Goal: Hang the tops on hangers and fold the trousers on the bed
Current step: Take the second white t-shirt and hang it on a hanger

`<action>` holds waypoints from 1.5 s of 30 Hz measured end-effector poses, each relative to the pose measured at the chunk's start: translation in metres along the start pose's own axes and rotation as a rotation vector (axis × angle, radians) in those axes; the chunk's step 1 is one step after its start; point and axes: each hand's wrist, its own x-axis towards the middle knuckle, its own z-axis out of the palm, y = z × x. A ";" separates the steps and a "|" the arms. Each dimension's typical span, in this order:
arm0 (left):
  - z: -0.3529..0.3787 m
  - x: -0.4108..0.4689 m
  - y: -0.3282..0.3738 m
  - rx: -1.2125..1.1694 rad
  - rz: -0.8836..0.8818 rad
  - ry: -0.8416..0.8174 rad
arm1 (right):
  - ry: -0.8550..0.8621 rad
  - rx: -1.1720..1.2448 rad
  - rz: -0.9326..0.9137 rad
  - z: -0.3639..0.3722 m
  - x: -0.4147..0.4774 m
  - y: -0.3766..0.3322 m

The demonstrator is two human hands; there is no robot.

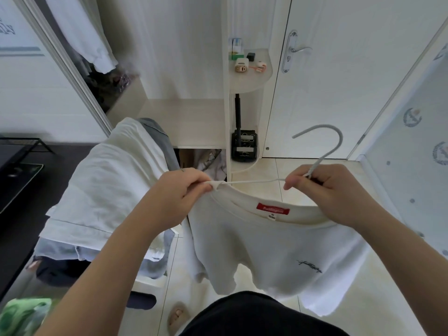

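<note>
A white T-shirt point(271, 248) with a red neck label hangs in front of me, its collar stretched between both hands. My left hand point(179, 192) pinches the collar's left edge where the arm of a pale grey wire hanger point(324, 146) meets it. My right hand point(324, 190) grips the hanger at the base of its hook together with the collar's right side. The hook points up and to the left. More clothes point(106, 180), white and grey-blue, lie draped in a pile at the left.
An open wardrobe point(184, 117) stands ahead, with a white garment point(84, 32) hanging inside at the upper left. A rounded shelf point(252, 78) holds small items. A white door point(339, 69) is at the right. Tiled floor lies below, a dark desk point(17, 166) at the left.
</note>
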 end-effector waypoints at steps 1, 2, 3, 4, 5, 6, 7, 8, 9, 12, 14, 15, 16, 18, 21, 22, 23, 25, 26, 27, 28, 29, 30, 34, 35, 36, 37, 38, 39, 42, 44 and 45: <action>0.002 0.002 0.002 0.022 0.014 0.004 | -0.005 0.000 0.001 -0.001 0.002 -0.001; 0.003 0.003 0.003 0.039 0.021 0.005 | -0.011 0.003 0.004 -0.001 0.005 -0.003; 0.004 0.004 0.004 0.047 0.021 0.007 | -0.012 0.010 0.006 -0.001 0.008 -0.005; 0.005 0.005 0.005 0.046 0.016 0.012 | -0.008 0.019 0.003 -0.001 0.010 -0.006; 0.007 0.005 0.006 0.042 0.007 0.017 | -0.006 0.024 0.001 -0.002 0.012 -0.008; 0.008 0.005 0.007 0.036 -0.004 0.023 | -0.007 0.027 0.002 -0.002 0.014 -0.009; 0.010 0.006 0.008 0.031 -0.016 0.027 | -0.009 0.027 0.006 -0.003 0.016 -0.009; 0.012 0.008 0.008 0.029 -0.024 0.030 | -0.011 0.026 0.009 -0.003 0.018 -0.010; 0.015 0.010 0.008 0.032 -0.026 0.031 | -0.013 0.026 0.011 -0.002 0.020 -0.009; 0.019 0.015 0.009 0.064 -0.015 0.022 | -0.026 0.036 0.026 -0.001 0.026 -0.006; 0.021 0.017 0.009 0.076 0.004 0.034 | -0.043 0.047 0.031 -0.001 0.028 -0.001; 0.022 0.017 0.009 0.071 0.015 0.054 | -0.055 0.052 0.025 -0.001 0.029 0.002; 0.022 0.018 0.008 0.055 0.020 0.086 | -0.069 0.067 0.012 -0.002 0.029 0.004; 0.017 0.018 0.002 0.016 -0.002 0.176 | -0.101 0.061 -0.018 -0.010 0.029 0.015; 0.001 0.018 -0.014 -0.006 -0.063 0.311 | -0.173 -0.045 0.070 -0.031 0.024 0.053; -0.006 0.018 -0.019 -0.009 -0.083 0.341 | -0.196 -0.071 0.134 -0.038 0.021 0.067; -0.012 0.017 -0.024 -0.010 -0.102 0.362 | -0.204 -0.098 0.190 -0.042 0.019 0.081; -0.019 0.017 -0.029 0.000 -0.120 0.373 | -0.163 -0.154 0.271 -0.048 0.017 0.101; -0.020 0.017 -0.031 0.006 -0.122 0.365 | -0.138 -0.175 0.288 -0.049 0.018 0.106; -0.021 0.018 -0.033 0.010 -0.119 0.354 | -0.115 -0.198 0.288 -0.050 0.020 0.108; -0.020 0.019 -0.035 0.016 -0.112 0.344 | -0.082 -0.223 0.277 -0.050 0.021 0.107; -0.020 0.019 -0.036 0.028 -0.102 0.338 | -0.043 -0.246 0.264 -0.050 0.023 0.106; -0.019 0.018 -0.038 0.048 -0.093 0.336 | 0.002 -0.258 0.255 -0.050 0.025 0.105; -0.020 0.015 -0.044 0.127 -0.084 0.337 | 0.205 -0.165 0.242 -0.052 0.030 0.093; -0.021 0.014 -0.044 0.142 -0.087 0.339 | 0.245 -0.147 0.228 -0.053 0.030 0.090; -0.022 0.014 -0.044 0.153 -0.091 0.345 | 0.276 -0.151 0.210 -0.054 0.030 0.089; -0.024 0.014 -0.044 0.160 -0.095 0.353 | 0.300 -0.171 0.190 -0.055 0.031 0.087; -0.025 0.015 -0.043 0.162 -0.099 0.361 | 0.322 -0.197 0.171 -0.057 0.031 0.086; -0.027 0.015 -0.043 0.160 -0.102 0.367 | 0.341 -0.220 0.154 -0.057 0.031 0.085; -0.030 0.018 -0.039 0.149 -0.099 0.364 | 0.355 -0.253 0.116 -0.059 0.034 0.085; -0.034 0.020 -0.035 0.143 -0.089 0.369 | 0.352 -0.218 0.101 -0.061 0.036 0.085; -0.035 0.021 -0.033 0.134 -0.082 0.369 | 0.361 -0.178 0.095 -0.062 0.036 0.084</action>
